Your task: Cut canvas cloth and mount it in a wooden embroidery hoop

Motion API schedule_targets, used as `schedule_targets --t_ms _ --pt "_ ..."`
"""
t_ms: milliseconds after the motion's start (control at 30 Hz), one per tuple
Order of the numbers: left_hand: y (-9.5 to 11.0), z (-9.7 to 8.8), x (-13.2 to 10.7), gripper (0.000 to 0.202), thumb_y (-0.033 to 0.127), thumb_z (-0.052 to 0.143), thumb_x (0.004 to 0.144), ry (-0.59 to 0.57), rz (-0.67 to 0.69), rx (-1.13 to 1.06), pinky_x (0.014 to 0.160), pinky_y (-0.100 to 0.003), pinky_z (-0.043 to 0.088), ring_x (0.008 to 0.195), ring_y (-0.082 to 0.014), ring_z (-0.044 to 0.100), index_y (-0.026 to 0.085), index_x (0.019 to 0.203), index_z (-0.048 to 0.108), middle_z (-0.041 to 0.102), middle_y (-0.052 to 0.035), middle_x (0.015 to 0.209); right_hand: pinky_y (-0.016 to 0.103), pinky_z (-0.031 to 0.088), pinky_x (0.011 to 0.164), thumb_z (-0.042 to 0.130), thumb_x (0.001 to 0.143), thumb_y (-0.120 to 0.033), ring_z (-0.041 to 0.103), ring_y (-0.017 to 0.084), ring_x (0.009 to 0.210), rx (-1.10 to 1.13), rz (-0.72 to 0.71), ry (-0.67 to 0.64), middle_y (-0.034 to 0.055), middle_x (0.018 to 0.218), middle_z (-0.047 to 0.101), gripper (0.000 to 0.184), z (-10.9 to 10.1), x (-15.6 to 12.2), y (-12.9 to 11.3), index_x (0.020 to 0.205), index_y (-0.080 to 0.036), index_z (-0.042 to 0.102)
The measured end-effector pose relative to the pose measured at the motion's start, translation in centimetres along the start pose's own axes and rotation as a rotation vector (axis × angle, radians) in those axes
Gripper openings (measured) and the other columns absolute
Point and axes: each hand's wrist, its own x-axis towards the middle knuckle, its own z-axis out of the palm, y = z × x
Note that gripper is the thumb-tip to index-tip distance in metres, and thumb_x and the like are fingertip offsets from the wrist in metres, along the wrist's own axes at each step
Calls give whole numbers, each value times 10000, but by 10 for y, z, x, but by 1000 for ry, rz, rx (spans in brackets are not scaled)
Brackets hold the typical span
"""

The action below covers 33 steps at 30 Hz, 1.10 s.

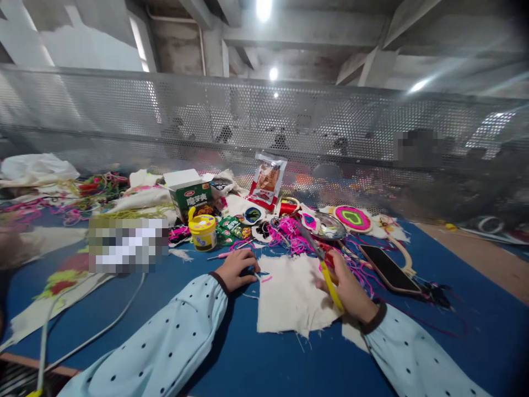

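By white cloth (pixel 295 295), right grip (pixel 344 282) clasps scissors (pixel 331 285); left grip (pixel 237 270) partly obscured, hold unclear.

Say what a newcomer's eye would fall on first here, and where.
Likely the yellow-handled scissors in the right hand, at the right side of the white cloth. Perhaps next, the bright pink yarn beyond it, and the red-bottomed packet farther back, before the perforated barrier.

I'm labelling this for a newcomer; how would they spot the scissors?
On the blue table, find the white cloth. Towards its right side, the right hand holds the scissors. Their yellow handle and grey blades set them apart from the pink yarn and phone nearby.
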Motion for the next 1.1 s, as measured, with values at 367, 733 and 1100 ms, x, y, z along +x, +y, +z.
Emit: schedule_targets --t_ms 367,733,1100 --pt "3 2 4 198 314 456 856 116 43 -68 892 -351 373 958 -195 484 179 760 564 575 -78 983 371 460 724 560 716 -544 558 285 957 -326 -65 -168 108 1014 535 476 -30 -4 -19 1020 -199 437" --pt "10 -6 3 221 342 433 879 102 3 -206 793 -288 397 767 -143 493 168 780 525 557 -20 786 338 435 579 516 689 -679 622 272 787 -577 -120 -333 84 972 565 555 -36 -21 -19 957 -195 475" --pt "5 -4 5 236 355 482 844 170 5 -320 718 -275 400 805 -164 480 160 755 579 535 -44 824 313 401 558 488 638 -765 615 254 769 -622 -190 -305 76 925 574 669 -25 -17 -29 943 -169 481"
